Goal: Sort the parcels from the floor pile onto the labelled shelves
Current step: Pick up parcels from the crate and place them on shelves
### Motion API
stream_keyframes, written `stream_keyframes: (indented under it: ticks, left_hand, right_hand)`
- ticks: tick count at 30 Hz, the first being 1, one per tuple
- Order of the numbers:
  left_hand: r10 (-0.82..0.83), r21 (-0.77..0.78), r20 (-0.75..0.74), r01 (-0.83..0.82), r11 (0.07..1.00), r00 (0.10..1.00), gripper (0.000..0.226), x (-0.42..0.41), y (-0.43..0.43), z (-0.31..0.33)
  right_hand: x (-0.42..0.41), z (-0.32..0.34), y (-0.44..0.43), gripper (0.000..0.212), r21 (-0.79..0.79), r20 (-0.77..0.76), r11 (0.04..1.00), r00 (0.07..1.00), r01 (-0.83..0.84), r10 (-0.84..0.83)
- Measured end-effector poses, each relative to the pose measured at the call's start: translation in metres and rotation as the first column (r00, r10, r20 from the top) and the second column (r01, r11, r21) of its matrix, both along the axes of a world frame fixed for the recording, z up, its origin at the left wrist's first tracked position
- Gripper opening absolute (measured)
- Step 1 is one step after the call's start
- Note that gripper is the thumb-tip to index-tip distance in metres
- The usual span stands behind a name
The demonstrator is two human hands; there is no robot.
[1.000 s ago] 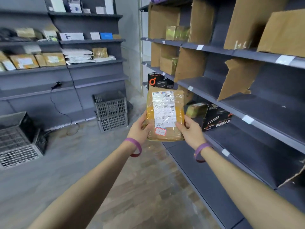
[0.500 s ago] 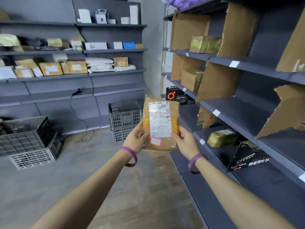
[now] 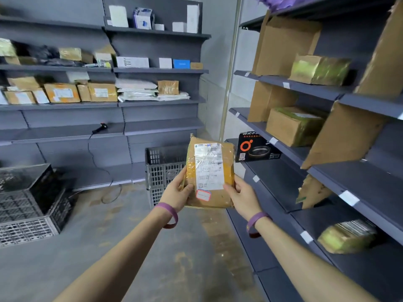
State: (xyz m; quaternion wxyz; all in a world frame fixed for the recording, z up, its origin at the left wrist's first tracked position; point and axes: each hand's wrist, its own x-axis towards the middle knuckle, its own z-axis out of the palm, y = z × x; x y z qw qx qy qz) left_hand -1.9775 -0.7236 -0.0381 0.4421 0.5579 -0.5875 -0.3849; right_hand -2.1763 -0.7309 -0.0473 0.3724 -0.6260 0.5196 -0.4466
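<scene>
A flat brown parcel [image 3: 218, 200], taped, with a white shipping label and a small red-edged sticker, stands upright in front of me at chest height. My left hand [image 3: 177, 194] grips its lower left edge and my right hand [image 3: 242, 197] grips its lower right edge. Grey shelves [image 3: 340, 182] with white label tags run along the right, close to the parcel. They hold taped boxes [image 3: 292, 125], a black carton [image 3: 255, 149] and cardboard dividers [image 3: 344, 136].
A second grey shelf unit [image 3: 161, 125] along the back wall holds several parcels and white boxes. Stacked grey crates [image 3: 163, 171] stand behind the parcel. More crates [image 3: 32, 201] sit on the floor at left. A scanner with a cable [image 3: 99, 128] lies on a back shelf.
The view has swung left and forward along the aisle. Both hands keep the same hold on the parcel, which stays upright in front of me.
</scene>
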Motion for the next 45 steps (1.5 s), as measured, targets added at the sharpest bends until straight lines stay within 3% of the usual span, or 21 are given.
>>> stream_keyframes:
  ticks: [11, 23, 32, 38, 45]
  left_hand:
    - [-0.111, 0.042, -0.066, 0.114, 0.993, 0.992, 0.055, 0.043, -0.194, 0.005]
    - [-0.123, 0.205, -0.174, 0.158, 0.966, 0.977, 0.059, 0.014, -0.351, -0.04]
    - [-0.159, 0.294, -0.043, 0.164, 0.942, 0.986, 0.06, -0.021, -0.473, -0.072]
    - [-0.353, 0.37, 0.025, 0.319, 0.872, 0.935, 0.056, -0.072, -0.52, -0.109]
    - [-0.625, 0.451, 0.038, 0.545, 0.707, 0.78, 0.047, -0.123, -0.565, -0.166]
  right_hand:
    - [0.046, 0.005, -0.177, 0.029, 0.034, 0.002, 0.995, 0.995, 0.097, -0.097]
    - [0.019, -0.053, -0.335, 0.032, 0.128, 0.033, 0.982, 0.989, 0.141, -0.147]
    - [-0.013, -0.108, -0.449, 0.03, 0.207, -0.006, 0.958, 0.98, 0.197, -0.2]
    - [-0.055, -0.153, -0.462, 0.029, 0.333, 0.039, 0.877, 0.924, 0.347, -0.38]
    - [-0.075, -0.203, -0.452, 0.033, 0.49, 0.1, 0.685, 0.745, 0.539, -0.659]
